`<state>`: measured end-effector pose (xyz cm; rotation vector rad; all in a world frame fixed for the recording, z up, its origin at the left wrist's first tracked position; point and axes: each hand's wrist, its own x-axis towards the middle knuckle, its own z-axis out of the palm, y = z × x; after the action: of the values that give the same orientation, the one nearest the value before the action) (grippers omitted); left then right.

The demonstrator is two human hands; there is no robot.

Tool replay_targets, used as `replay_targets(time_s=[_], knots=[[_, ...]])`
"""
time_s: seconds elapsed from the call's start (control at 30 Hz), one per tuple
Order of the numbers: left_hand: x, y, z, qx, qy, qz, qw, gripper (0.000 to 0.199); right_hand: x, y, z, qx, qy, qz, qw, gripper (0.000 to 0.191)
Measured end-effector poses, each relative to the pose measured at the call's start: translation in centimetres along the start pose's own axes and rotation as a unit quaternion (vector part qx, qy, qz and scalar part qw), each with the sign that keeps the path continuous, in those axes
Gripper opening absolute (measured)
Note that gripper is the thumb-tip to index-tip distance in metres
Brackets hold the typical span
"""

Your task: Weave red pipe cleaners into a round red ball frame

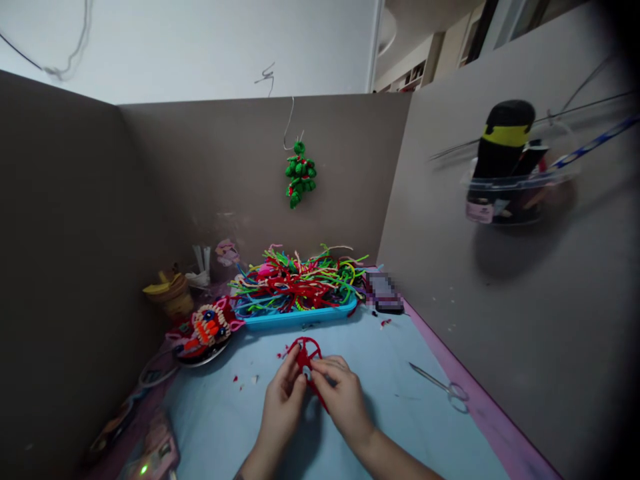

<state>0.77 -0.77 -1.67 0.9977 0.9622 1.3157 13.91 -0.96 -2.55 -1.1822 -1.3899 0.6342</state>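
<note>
Low over the middle of the blue table surface, a red fuzzy pipe-cleaner piece bent into a rounded loop is held between both hands. My left hand grips its left side, thumb and fingers closed on it. From the right, my right hand pinches the same piece with thumb and forefinger. A small pale round bit shows on the piece between the fingertips. One red strand runs down beneath my right hand. The exact fingertip contact is partly hidden.
Behind the hands stands a blue tray heaped with coloured pipe cleaners. Slim metal scissors lie at right. Finished pipe-cleaner figures sit at left, a glue gun at lower left. A green ornament hangs behind; grey panels enclose three sides.
</note>
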Motion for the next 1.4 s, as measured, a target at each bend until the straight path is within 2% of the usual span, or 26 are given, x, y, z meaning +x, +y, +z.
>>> replay_targets(time_s=[0.17, 0.47, 0.63, 1.0, 1.2, 1.4], knots=[[-0.2, -0.1, 0.2, -0.002, -0.007, 0.003, 1.0, 0.06, 0.0, 0.3, -0.1, -0.025, 0.03, 0.004, 0.999, 0.017], [0.0, -0.6, 0.0, -0.018, -0.01, 0.018, 1.0, 0.06, 0.3, 0.0, -0.6, -0.059, 0.061, -0.047, 0.995, 0.02], [0.0, -0.5, 0.0, -0.019, -0.012, 0.026, 0.999, 0.058, 0.3, -0.1, -0.6, -0.054, 0.029, -0.056, 0.997, 0.02], [-0.2, -0.3, -0.1, 0.003, -0.014, 0.026, 1.0, 0.063, 0.5, -0.3, -0.4, -0.045, 0.005, 0.001, 0.999, 0.018], [-0.2, 0.0, 0.0, 0.021, -0.013, 0.024, 0.999, 0.067, 0.2, -0.6, -0.5, -0.075, -0.01, -0.023, 0.997, 0.02], [-0.2, 0.2, 0.0, 0.049, -0.015, 0.024, 0.998, 0.068, 0.2, -0.5, -0.5, -0.099, -0.053, -0.062, 0.992, 0.019]])
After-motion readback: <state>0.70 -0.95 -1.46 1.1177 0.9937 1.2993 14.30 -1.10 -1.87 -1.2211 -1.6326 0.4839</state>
